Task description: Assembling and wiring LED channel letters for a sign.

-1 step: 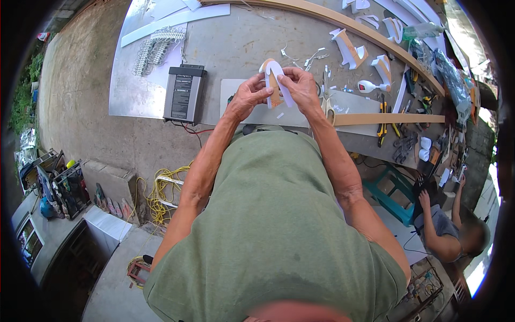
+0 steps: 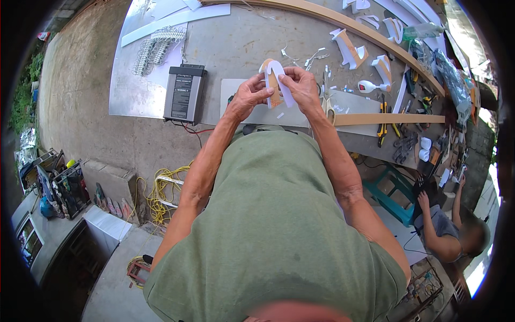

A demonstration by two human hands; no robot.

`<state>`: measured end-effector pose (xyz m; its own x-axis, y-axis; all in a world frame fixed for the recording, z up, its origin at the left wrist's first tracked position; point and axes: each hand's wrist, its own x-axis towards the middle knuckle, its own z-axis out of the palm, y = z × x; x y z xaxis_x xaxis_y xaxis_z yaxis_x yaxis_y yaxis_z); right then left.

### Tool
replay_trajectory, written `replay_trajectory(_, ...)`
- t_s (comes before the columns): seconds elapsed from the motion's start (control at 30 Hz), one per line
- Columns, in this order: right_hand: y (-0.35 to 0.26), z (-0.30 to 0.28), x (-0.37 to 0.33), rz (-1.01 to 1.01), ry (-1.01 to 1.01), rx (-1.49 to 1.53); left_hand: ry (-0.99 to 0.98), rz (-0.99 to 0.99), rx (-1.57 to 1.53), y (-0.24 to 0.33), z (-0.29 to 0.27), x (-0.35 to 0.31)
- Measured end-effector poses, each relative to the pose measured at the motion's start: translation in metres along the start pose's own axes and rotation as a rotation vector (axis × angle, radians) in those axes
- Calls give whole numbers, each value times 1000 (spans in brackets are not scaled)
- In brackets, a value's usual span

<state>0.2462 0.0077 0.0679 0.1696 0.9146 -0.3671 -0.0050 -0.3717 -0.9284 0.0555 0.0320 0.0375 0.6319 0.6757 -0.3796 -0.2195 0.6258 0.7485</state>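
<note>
Over the work table's near edge, my left hand (image 2: 250,96) and my right hand (image 2: 302,92) hold a small curved piece between them. It has a white strip (image 2: 286,96) bent into a narrow arch and a tan face (image 2: 274,101) beside it. My left fingers pinch its left side, and my right thumb and fingers close on the strip's right side. Scissors (image 2: 326,96) lie just right of my right hand. Farther right are a white squeeze bottle (image 2: 366,86) and tan-and-white letter-shaped pieces (image 2: 349,49).
A grey-black power supply box (image 2: 185,94) stands left on the table, below white module strings (image 2: 155,51). A long tan strip (image 2: 343,21) curves along the back. Right are a yellow-black cutter (image 2: 382,121), a green stool (image 2: 394,190) and another person (image 2: 442,231). Yellow cord (image 2: 161,201) lies lower left.
The arched piece has turned slightly between my fingers. Both hands keep their grip in nearly the same place.
</note>
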Motion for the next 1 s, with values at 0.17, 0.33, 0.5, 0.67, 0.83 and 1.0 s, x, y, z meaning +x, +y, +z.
replay_trajectory(0.17, -15, -6, -2, 118, 16, 221, 31, 80, -82, 12, 4, -9)
replay_trajectory(0.33, -16, -15, -1, 157, -6, 310, 82, 107, -359, 21, 0, -16)
replay_trajectory(0.5, -11, -11, -1, 204, -81, 406, 185, 139, -90, 9, -9, -7)
replay_trajectory(0.67, -7, -11, -1, 166, -116, 486, 296, 146, -130, 21, 6, -8)
replay_trajectory(0.83, -11, 0, 0, 62, -57, 409, 326, 140, -137, 17, 5, -1)
replay_trajectory(1.0, -18, 17, -6, -140, -17, 238, 236, 234, -81, 15, 9, 1)
